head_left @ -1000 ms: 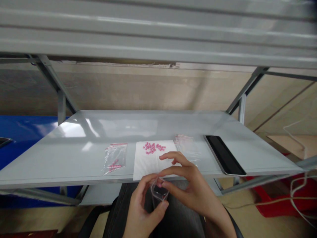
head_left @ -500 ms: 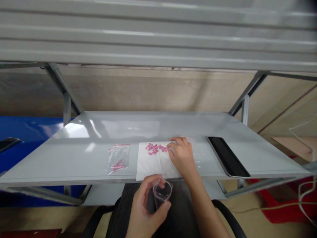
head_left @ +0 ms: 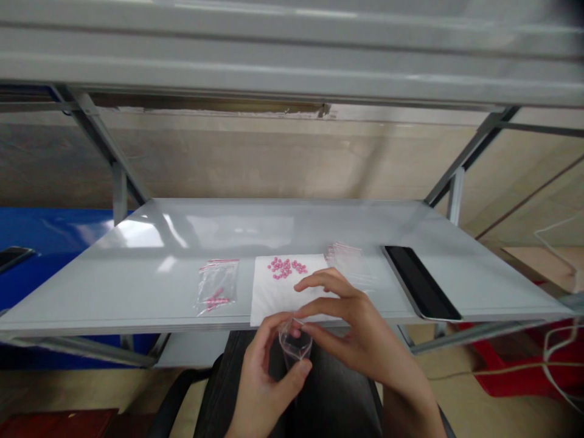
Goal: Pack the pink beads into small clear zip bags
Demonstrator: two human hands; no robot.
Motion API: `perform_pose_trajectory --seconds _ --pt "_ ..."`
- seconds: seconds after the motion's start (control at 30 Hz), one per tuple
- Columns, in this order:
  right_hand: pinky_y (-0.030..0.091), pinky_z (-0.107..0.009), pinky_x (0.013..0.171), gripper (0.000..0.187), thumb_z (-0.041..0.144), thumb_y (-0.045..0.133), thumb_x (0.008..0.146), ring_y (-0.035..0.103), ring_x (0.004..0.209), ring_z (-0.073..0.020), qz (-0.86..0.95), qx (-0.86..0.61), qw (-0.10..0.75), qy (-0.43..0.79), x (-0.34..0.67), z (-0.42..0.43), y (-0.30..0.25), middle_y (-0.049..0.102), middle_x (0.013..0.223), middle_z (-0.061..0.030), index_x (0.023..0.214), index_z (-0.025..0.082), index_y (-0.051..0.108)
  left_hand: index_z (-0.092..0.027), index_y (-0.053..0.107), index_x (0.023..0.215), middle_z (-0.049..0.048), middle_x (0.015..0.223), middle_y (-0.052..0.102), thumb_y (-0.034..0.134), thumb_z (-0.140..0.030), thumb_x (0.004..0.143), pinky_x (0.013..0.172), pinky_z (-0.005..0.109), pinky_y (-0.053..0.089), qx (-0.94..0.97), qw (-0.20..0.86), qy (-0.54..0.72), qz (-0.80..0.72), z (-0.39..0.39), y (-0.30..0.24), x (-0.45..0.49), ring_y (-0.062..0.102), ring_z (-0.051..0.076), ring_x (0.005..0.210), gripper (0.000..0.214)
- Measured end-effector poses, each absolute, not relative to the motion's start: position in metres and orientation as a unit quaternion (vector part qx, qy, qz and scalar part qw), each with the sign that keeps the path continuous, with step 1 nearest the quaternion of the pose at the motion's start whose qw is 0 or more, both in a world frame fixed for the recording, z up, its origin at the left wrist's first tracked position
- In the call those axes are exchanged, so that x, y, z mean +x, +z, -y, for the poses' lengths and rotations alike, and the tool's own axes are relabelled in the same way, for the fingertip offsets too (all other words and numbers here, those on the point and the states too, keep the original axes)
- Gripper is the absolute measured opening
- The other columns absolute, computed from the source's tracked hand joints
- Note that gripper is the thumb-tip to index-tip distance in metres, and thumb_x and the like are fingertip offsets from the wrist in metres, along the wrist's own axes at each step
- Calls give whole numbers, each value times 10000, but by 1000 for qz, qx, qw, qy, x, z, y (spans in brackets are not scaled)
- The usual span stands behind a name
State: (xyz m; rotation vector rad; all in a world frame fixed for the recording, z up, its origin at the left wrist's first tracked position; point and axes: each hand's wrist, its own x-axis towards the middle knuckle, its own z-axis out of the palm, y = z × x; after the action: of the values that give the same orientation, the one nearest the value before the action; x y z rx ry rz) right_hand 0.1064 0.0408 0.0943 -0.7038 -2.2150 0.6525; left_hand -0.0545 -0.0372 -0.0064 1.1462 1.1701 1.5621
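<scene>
My left hand [head_left: 269, 371] holds a small clear plastic bag [head_left: 294, 347] upright, its mouth spread wide between fingers and thumb. My right hand [head_left: 351, 319] is at the bag's rim, with thumb and index tips close together over the mouth. Anything between those tips is too small to make out; the other fingers stretch out above. Beyond the hands, several small pink beads or pills [head_left: 285, 267] lie loosely on a white paper sheet [head_left: 269, 298], partly covered by my right hand.
A zip bag with pink pieces [head_left: 216, 292] lies left of the paper. Flat clear bags [head_left: 347, 258] with red edges lie to its right. A dark tablet [head_left: 422, 283] rests farther right on the grey table [head_left: 137, 286]. A shelf [head_left: 292, 67] overhangs the table.
My right hand has come back from the pink pieces on the paper to the bag's mouth, uncovering the flat bags. My left hand keeps holding the bag. The view has tilted slightly.
</scene>
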Motion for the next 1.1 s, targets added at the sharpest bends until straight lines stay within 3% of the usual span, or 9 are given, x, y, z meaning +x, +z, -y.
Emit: perform_pose_trajectory --seconds 0.1,0.2,0.3,0.53,0.73,0.87,0.93,1.1 --pt "488 -350 955 190 117 679 892 614 1101 -203 851 -288 366 243 109 -48 89 686 1156 -33 939 277 771 -230 639 1191 53 1087 721 786 -306 782 918 290 533 474 425 616 -463 38 -8 -56 688 219 1012 442" --pt "491 -390 936 137 100 699 851 637 1014 -232 824 -387 391 137 105 -72 68 720 1039 -60 868 221 762 -227 631 1202 53 1069 720 786 -305 783 932 291 519 474 427 612 -468 40 -8 -56 686 215 1008 453" --pt "482 -427 896 132 55 728 794 623 1020 -293 796 -495 347 32 96 -96 47 734 991 -101 812 179 766 -217 636 1200 64 1078 716 791 -334 778 941 308 511 466 425 616 -473 42 -5 -55 683 227 1021 464" --pt "450 -413 816 101 117 754 806 609 1017 -312 794 -522 312 18 81 -110 31 738 977 -95 734 188 755 -207 638 1186 72 1068 718 780 -362 783 920 319 526 467 420 618 -473 43 2 -55 688 228 990 455" --pt "448 -435 884 98 98 754 802 604 1035 -299 803 -500 323 36 84 -95 47 724 997 -84 766 188 739 -196 632 1201 75 1064 719 766 -343 788 923 325 539 481 411 609 -478 41 -4 -58 691 228 982 459" --pt "457 -390 961 101 126 728 846 606 1055 -228 842 -347 374 177 96 -62 79 682 1093 -52 847 228 735 -199 621 1239 84 1118 719 762 -290 786 934 336 555 505 398 602 -473 39 -11 -63 696 248 1032 482" --pt "455 -370 985 138 144 730 866 594 1098 -212 860 -290 351 231 101 -47 92 665 1147 -33 930 265 747 -212 618 1243 83 1171 709 757 -263 793 950 332 556 510 397 601 -470 39 -12 -64 686 253 1084 473" --pt "481 -344 949 166 130 706 880 611 1074 -199 857 -274 350 261 107 -47 92 676 1127 -29 959 270 746 -230 624 1235 71 1153 716 780 -257 785 937 315 563 502 390 613 -469 42 -7 -62 694 242 1064 477"
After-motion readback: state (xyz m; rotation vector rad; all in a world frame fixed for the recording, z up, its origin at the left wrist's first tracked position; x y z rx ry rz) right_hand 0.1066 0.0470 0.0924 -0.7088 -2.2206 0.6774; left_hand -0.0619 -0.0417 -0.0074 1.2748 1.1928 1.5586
